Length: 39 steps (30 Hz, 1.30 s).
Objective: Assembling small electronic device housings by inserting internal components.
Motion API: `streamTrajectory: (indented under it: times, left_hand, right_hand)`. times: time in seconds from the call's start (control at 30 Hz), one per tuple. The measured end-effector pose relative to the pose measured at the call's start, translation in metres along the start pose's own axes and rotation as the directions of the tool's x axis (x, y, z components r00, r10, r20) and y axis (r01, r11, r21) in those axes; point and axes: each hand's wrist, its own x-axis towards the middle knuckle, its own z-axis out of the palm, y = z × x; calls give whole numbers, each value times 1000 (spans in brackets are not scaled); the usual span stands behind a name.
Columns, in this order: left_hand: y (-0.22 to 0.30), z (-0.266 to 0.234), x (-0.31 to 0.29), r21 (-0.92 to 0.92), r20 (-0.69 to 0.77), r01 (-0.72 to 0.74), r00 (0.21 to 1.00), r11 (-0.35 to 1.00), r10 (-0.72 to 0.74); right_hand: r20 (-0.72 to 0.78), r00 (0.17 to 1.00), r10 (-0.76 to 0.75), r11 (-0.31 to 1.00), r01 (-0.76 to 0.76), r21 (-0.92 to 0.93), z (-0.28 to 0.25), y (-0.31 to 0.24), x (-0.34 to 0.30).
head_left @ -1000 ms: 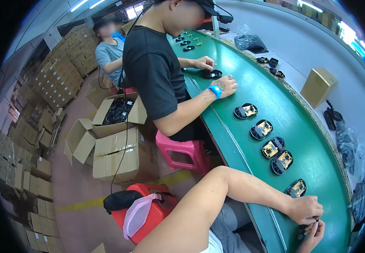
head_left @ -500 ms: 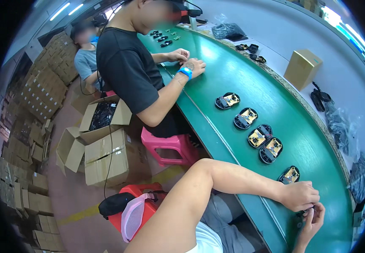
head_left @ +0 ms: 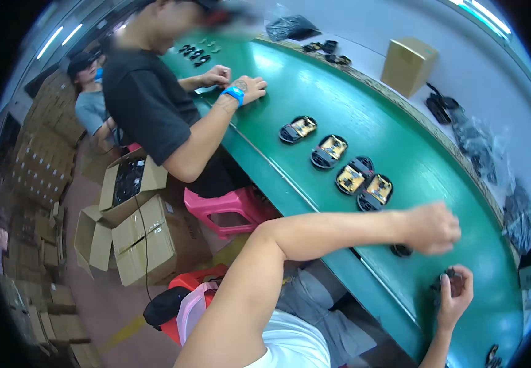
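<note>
My left hand (head_left: 432, 228) is curled closed above the green work table (head_left: 321, 92), blurred by motion. Whatever its fingers may hold is hidden. My right hand (head_left: 457, 297), lower and further right, is closed on a small black part (head_left: 448, 279) between thumb and fingers. Under my left wrist a dark oval housing (head_left: 402, 250) is mostly covered. Up the table lie several black oval housings with yellowish circuit boards inside: a far one (head_left: 297, 129), a second one (head_left: 329, 151), and two touching, the nearer one (head_left: 376, 192) beside its neighbour (head_left: 352, 176).
A co-worker (head_left: 149, 116) sits further up the table, both hands over it. A cardboard box (head_left: 408, 66) and bagged parts (head_left: 483, 147) stand along the far ledge. Small dark parts (head_left: 492, 356) lie bottom right. Open cartons (head_left: 146, 242) and a pink stool (head_left: 228, 211) are left.
My left hand has come away from my right hand, up and to the left. The right hand keeps the small black part. The whole view has shifted, so the housings appear further left.
</note>
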Motion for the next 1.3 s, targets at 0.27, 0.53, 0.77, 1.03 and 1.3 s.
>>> streamTrajectory:
  times: [0.27, 0.53, 0.77, 1.03, 1.3]
  left_hand:
    - [-41, -89, -27, -192, 382, 330, 893, 924, -239]
    - [-29, -81, -36, -60, 499, 272, 841, 960, -208]
    - [-33, -70, -44, -116, 470, 188, 875, 975, -113]
    - [-25, -70, -49, -49, 476, 197, 866, 979, -150]
    - [-25, -66, -47, -67, 469, 209, 870, 976, -154]
  right_hand:
    - [25, 995, -98, 994, 99, -40, 12, -20, 19]
    - [48, 990, -135, 978, 141, -152, 19, -26, 28]
    - [157, 949, -273, 904, 309, -296, 54, -52, 55]
    - [221, 935, -278, 904, 333, -268, 71, -47, 62]
    - [185, 956, -228, 925, 272, -266, 64, -49, 63]
